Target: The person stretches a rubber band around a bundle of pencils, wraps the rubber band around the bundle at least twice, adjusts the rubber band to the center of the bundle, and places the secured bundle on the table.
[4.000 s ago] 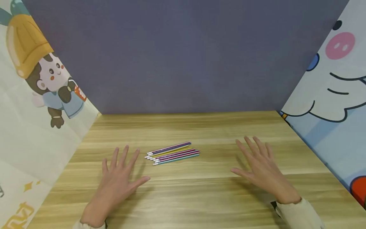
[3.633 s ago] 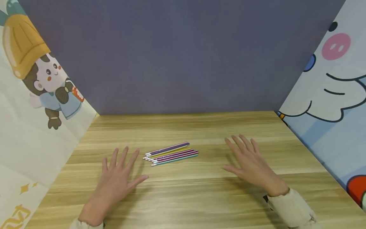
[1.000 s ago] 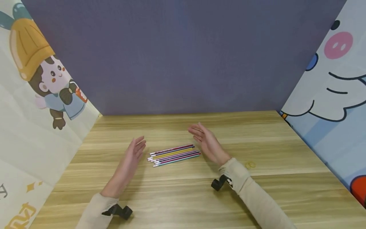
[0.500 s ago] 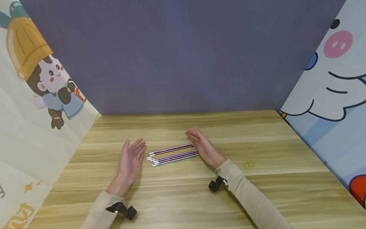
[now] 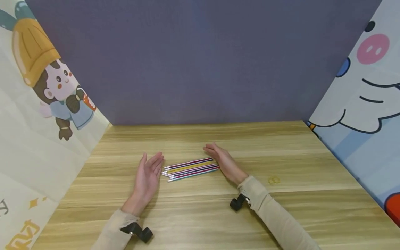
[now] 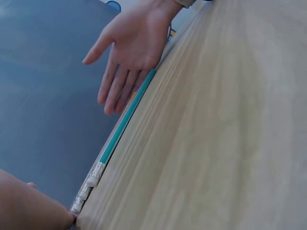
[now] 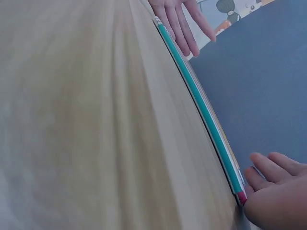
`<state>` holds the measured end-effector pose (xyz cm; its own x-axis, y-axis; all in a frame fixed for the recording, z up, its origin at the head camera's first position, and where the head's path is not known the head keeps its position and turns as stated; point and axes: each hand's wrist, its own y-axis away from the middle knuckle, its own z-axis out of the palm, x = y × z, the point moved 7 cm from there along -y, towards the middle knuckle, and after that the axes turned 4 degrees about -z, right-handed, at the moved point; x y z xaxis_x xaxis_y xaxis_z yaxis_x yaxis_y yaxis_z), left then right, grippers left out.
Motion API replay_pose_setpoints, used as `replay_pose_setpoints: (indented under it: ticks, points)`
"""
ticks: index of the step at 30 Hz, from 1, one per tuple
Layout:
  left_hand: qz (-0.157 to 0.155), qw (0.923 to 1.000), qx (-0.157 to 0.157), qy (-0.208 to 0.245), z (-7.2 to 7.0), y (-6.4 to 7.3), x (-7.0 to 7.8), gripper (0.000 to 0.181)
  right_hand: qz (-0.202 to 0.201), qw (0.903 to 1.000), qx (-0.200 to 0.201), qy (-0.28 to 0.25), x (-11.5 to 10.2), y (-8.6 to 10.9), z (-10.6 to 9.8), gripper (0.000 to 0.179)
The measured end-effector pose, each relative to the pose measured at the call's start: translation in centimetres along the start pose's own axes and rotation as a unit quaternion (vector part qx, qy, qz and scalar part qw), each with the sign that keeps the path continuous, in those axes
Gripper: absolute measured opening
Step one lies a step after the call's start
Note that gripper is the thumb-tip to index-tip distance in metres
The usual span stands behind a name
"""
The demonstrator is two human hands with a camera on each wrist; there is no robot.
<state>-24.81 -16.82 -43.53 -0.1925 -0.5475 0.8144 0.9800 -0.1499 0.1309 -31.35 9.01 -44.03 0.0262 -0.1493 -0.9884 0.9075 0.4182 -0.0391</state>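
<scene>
Several pencils [image 5: 190,169] lie side by side on the table, their white eraser ends to the left. My left hand [image 5: 147,177] stands on edge at the eraser ends, palm facing the pencils and fingers straight. At the opposite ends, my right hand [image 5: 227,165] is also on its edge, with straight fingers right at the tips. The teal pencil [image 6: 127,119] is nearest in the left wrist view, its eraser close to the left hand. In the right wrist view the teal pencil [image 7: 211,115] has its red-tipped end against the right hand [image 7: 278,191].
Two thin yellow rubber bands [image 5: 274,180] lie on the wooden table [image 5: 200,215], right of the right forearm. A dark grey panel [image 5: 200,62] rises at the back. Printed cartoon walls stand at left and right.
Both hands, earlier palm down and wide apart, have turned on edge and come in to the pencil ends. The pencils lie closer together. The rubber bands now show at right.
</scene>
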Motion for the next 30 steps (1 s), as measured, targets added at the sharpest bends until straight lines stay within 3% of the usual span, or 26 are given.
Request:
replay_pose_setpoints:
  ticks: [7,17,30]
  points:
    - [0.009,0.9996,0.007,-0.026,0.35,0.15,-0.22,0.077,0.006,0.9986,0.036,-0.039,0.64,-0.02,0.21,0.066]
    - [0.017,0.9992,-0.029,-0.018,1.00,0.16,-0.36,0.075,0.004,0.9977,0.042,-0.053,0.61,0.11,0.64,0.067]
    - [0.018,0.9990,-0.026,-0.033,0.88,0.26,-0.21,0.075,0.015,0.9990,0.024,-0.033,0.30,0.45,0.86,0.065]
